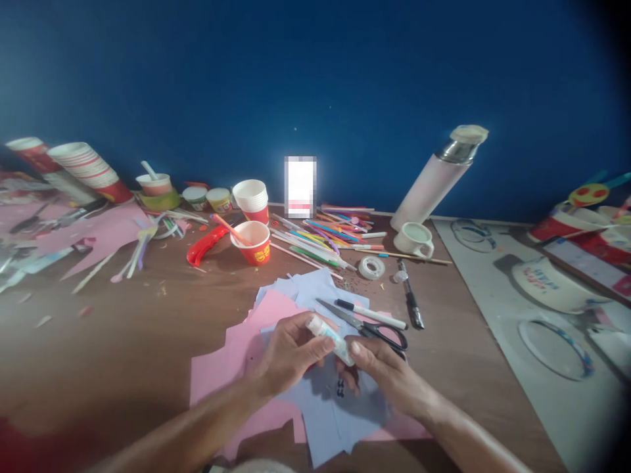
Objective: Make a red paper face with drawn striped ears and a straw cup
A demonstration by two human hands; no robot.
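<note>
A small white glue bottle [331, 336] with pale blue print lies aslant between my hands. My left hand [290, 348] is closed around its upper part, thumb across the front. At the bottle's lower end, my right hand [379, 368] is closed with the thumb and fingers on it. A tiny black piece [340, 387] shows just below the right fingertips; whether those fingers touch it I cannot tell. Under both hands lie cut sheets of light blue paper [325, 427] and pink paper [211, 374]. Black-handled scissors [365, 325] rest just beyond the right hand.
A white marker [374, 315], a black pen [413, 299] and a tape roll [371, 267] lie beyond the scissors. Farther back are a red paper cup [254, 246], several coloured sticks [315, 243], a mug [414, 240] and a tall flask [428, 187]. Pink scraps [106, 236] lie left.
</note>
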